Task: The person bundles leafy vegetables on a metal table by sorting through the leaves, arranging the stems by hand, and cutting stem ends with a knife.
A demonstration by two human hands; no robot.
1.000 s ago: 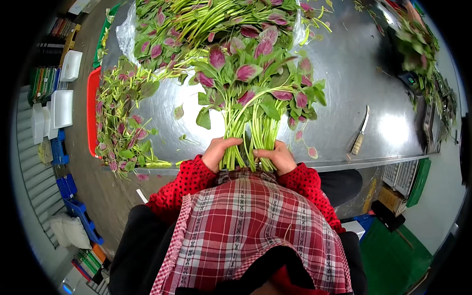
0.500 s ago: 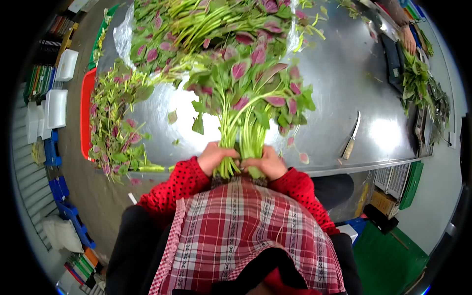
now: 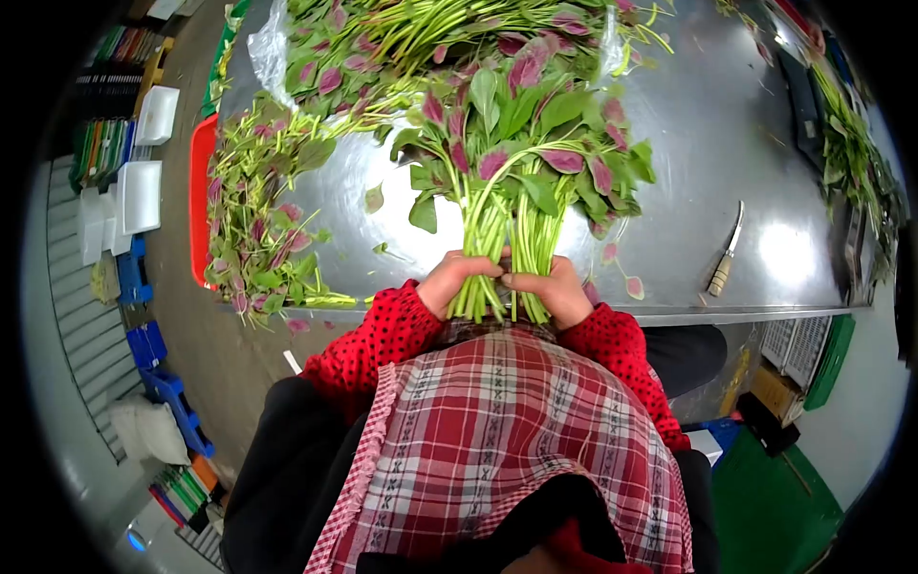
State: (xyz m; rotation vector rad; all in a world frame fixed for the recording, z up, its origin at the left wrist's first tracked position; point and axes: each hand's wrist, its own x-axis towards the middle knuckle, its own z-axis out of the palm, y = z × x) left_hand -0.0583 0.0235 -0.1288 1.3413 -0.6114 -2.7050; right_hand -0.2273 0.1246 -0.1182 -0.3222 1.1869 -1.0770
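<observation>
My left hand (image 3: 457, 280) is closed around the stems of a bunch of amaranth greens (image 3: 485, 230), just above the table's near edge. Beside it, my right hand (image 3: 559, 290) grips a second bunch of amaranth (image 3: 540, 234), its thumb across the stems. The two bunches stand side by side with a narrow gap low between the stems. Cut stem ends point toward my apron, while green and purple leaves spread away from me. Fingers behind the stems are hidden. A large pile of amaranth (image 3: 421, 48) lies beyond, on clear plastic (image 3: 271, 53).
Loose amaranth (image 3: 263, 220) lies at the left, against a red crate (image 3: 201, 191). A knife (image 3: 727, 251) rests on the metal table (image 3: 679, 191) to the right. Other greens (image 3: 846, 143) lie at the far right. White bins (image 3: 141, 196) stand off the table's left side.
The view has shifted, so the table and its contents appear farther right. Both hands still hold their bunches, whose stems now look straighter. A co-worker's hand at the upper right is no longer clearly visible.
</observation>
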